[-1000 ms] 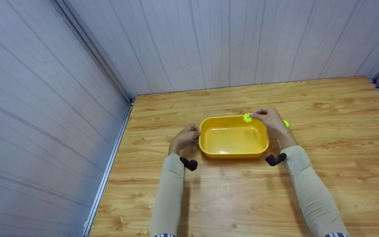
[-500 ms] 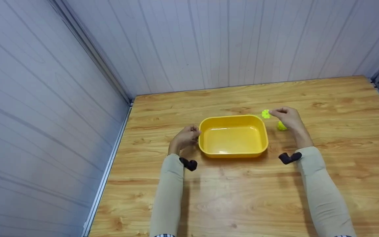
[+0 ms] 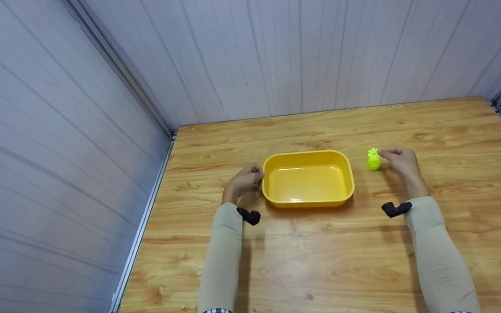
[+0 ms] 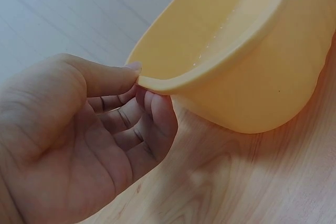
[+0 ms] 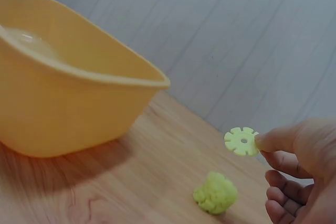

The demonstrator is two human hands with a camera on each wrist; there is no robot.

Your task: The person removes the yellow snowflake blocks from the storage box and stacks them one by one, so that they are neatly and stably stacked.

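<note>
A yellow plastic basin (image 3: 307,203) stands on the table, its inside bare in the head view. My left hand (image 4: 89,135) pinches the basin's left rim between thumb and curled fingers. To the right of the basin, my right hand (image 3: 402,161) pinches a flat yellow-green notched disc (image 5: 242,141) by its edge; the disc has a small hole in its centre. Below the held disc, a lumpy yellow-green ball (image 5: 216,193) rests on the table, apart from the disc in the right wrist view.
The wooden table (image 3: 302,261) runs back to a pale panelled wall (image 3: 276,61). Another panelled wall (image 3: 50,152) borders the left side. Black wrist cameras sit on both sleeves.
My right hand has moved right with the disc, from above the basin's back right rim to over the lumpy ball. My left hand has stayed at the rim.
</note>
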